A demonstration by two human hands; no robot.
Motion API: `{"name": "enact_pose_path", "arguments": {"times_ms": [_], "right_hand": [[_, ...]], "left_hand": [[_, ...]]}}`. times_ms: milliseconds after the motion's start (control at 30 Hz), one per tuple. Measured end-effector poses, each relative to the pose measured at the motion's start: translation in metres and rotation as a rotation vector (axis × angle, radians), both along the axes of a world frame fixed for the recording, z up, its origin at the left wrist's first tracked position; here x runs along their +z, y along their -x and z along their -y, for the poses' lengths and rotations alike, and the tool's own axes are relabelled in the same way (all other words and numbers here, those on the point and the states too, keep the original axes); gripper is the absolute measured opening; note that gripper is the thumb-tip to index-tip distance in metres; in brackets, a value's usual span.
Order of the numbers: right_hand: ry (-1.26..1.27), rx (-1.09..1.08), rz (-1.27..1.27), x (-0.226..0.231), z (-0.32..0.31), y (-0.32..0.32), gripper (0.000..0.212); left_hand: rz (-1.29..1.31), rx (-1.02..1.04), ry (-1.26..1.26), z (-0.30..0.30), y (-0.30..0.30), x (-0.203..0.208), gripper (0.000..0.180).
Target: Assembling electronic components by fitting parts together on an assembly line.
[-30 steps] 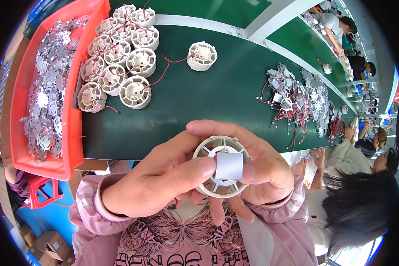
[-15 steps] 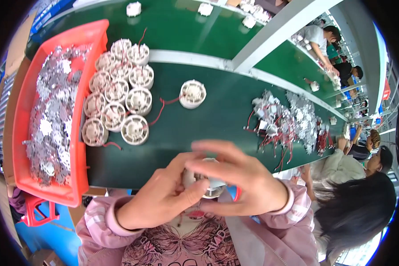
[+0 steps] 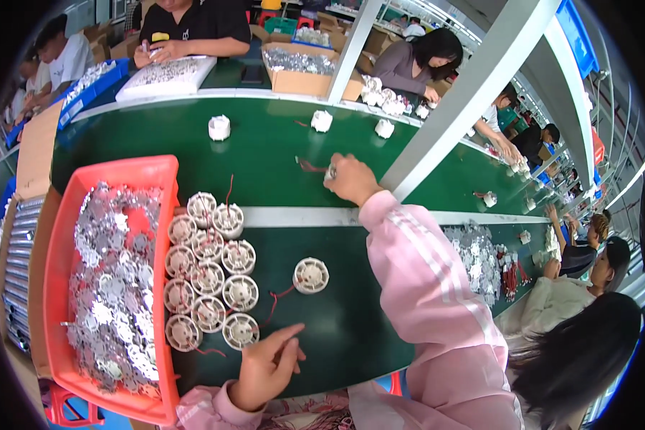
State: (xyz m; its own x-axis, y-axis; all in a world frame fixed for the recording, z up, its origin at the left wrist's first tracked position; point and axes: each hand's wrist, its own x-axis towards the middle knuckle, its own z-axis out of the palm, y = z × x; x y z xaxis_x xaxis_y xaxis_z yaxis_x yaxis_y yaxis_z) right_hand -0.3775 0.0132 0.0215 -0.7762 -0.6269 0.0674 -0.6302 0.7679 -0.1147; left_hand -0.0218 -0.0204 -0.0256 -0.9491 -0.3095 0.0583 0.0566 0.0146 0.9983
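My right hand (image 3: 352, 179) reaches far out over the green conveyor belt, fingers closed around a white round motor housing (image 3: 330, 173). Most of that part is hidden by the fingers; red wires (image 3: 309, 167) trail from it to the left. Near the table's front edge, my left hand (image 3: 269, 367) is held empty with its fingers apart. Just beyond it stands a block of white round housings (image 3: 208, 278) with red wires, packed side by side. One separate housing (image 3: 311, 275) sits to their right, its red wire stretching left.
A red tray (image 3: 166, 287) of silvery stamped plates stands at left. Several white housings (image 3: 219, 128) rest on the belt (image 3: 265, 165). A white slanted post (image 3: 466, 107) rises right of my right hand. More plates (image 3: 473, 258) and red-wired parts (image 3: 509, 276) lie right. Other people work around.
My hands have parted from around the housing before my chest. The right has carried it forward over the belt; the left has opened and moved left. The view has tilted up.
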Motion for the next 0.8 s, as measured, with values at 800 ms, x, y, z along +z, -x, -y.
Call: {"name": "enact_pose_path", "arguments": {"times_ms": [800], "right_hand": [[0.225,0.447,0.15,-0.041,0.208,0.105,0.079]], "left_hand": [[-0.181,-0.103,0.108,0.006,-0.016,0.02,0.019]]}}
